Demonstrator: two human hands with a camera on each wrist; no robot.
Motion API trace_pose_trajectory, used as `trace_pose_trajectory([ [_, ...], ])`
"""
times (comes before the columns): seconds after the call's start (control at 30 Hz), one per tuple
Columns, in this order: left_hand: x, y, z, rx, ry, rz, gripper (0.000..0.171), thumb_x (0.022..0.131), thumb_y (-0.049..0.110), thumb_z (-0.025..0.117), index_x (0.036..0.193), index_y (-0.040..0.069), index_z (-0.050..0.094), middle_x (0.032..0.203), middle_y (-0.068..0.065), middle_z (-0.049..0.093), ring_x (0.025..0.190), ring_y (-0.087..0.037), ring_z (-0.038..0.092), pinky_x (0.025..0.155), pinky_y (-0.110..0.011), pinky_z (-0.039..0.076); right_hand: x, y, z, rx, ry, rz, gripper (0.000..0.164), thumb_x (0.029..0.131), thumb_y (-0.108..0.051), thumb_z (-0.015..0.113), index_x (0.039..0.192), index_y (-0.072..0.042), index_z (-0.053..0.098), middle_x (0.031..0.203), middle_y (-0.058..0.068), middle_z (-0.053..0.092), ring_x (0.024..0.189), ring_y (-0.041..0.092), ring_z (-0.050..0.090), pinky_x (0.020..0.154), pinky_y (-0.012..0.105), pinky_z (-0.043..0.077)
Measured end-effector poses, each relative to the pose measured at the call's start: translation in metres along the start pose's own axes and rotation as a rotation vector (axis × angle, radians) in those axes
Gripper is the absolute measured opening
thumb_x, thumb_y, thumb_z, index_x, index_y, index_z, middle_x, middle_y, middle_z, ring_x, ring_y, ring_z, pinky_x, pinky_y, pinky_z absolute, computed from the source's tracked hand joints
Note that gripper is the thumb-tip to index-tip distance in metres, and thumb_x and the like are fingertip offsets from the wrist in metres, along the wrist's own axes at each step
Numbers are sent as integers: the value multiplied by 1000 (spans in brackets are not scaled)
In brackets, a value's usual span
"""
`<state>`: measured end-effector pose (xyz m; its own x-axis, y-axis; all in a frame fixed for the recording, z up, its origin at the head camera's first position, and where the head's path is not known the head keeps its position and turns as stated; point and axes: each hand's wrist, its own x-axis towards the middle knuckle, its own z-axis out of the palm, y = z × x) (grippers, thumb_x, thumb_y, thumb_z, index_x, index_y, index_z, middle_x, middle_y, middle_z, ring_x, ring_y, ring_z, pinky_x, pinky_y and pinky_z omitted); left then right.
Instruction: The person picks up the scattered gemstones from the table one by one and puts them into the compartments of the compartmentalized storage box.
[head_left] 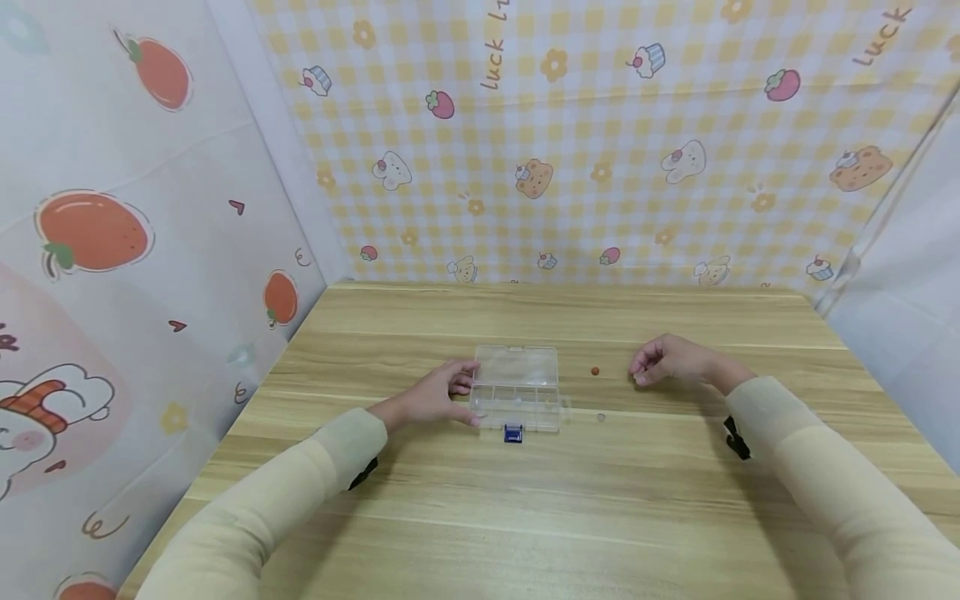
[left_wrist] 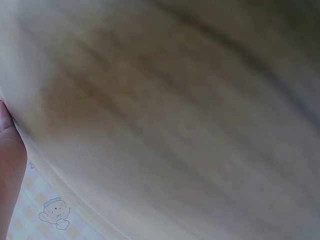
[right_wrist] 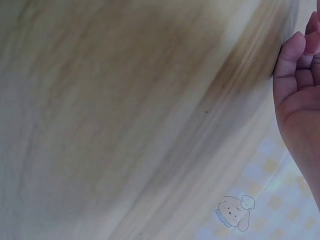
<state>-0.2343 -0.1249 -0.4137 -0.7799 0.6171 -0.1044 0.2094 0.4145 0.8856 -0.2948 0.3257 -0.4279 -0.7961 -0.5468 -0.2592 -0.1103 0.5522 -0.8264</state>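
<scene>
A clear plastic compartment box (head_left: 517, 408) with a blue latch (head_left: 513, 433) lies on the table, its lid (head_left: 517, 367) folded back. My left hand (head_left: 438, 396) holds the box's left side, thumb at the front corner and fingers by the lid. To the right of the box are a small reddish-brown bead (head_left: 595, 371) and, nearer me, a small clear piece (head_left: 601, 417). My right hand (head_left: 671, 362) is low over the table, right of the brown bead, fingers curled in toward the thumb. I cannot tell whether its fingertips pinch something tiny.
The wood-grain table (head_left: 562, 508) reaches back to a yellow checked cloth (head_left: 570, 200). Another printed cloth (head_left: 150, 250) hangs along the left side, and a pale one (head_left: 900, 283) along the right. Both wrist views show mostly blurred tabletop.
</scene>
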Motion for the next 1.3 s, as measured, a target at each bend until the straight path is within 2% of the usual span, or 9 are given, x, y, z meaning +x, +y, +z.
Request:
trace_pose_trajectory([
  [0.47, -2, 3, -1, 14, 4, -9, 93, 76, 6, 83, 148, -7, 26, 141, -23, 39, 126, -36, 44, 108, -42, 37, -5, -18, 6, -2, -6, -14, 23, 85, -11, 74, 102, 3, 67, 92, 10, 64, 86, 22, 58, 80, 31, 52],
  [0.73, 11, -26, 0, 19, 15, -12, 98, 75, 7, 85, 151, -2, 23, 144, -19, 37, 127, -34, 43, 109, -41, 36, 0, -23, 12, 19, -16, -28, 26, 84, -12, 75, 103, 3, 66, 93, 11, 65, 88, 25, 59, 81, 31, 52],
  [1.0, 12, -29, 0, 34, 30, -12, 98, 73, 15, 87, 150, 4, 29, 141, -12, 41, 125, -27, 46, 107, -35, 39, 4, -34, 22, 57, -26, -41, 29, 85, -11, 74, 106, 5, 64, 95, 13, 64, 90, 26, 58, 81, 33, 53],
  [1.17, 13, -29, 0, 39, 35, -22, 97, 72, 16, 88, 150, 4, 30, 140, -9, 43, 123, -23, 47, 105, -31, 40, 11, -43, 30, 95, -50, -58, 29, 85, -9, 74, 107, 8, 64, 101, 17, 66, 86, 22, 59, 76, 29, 53],
  [1.3, 13, -29, 1, 38, 36, -23, 97, 72, 15, 88, 149, 4, 30, 140, -9, 43, 123, -23, 47, 105, -30, 40, 15, -51, 37, 97, -67, -61, 27, 86, -9, 74, 105, 7, 64, 96, 14, 66, 84, 20, 58, 74, 29, 53],
])
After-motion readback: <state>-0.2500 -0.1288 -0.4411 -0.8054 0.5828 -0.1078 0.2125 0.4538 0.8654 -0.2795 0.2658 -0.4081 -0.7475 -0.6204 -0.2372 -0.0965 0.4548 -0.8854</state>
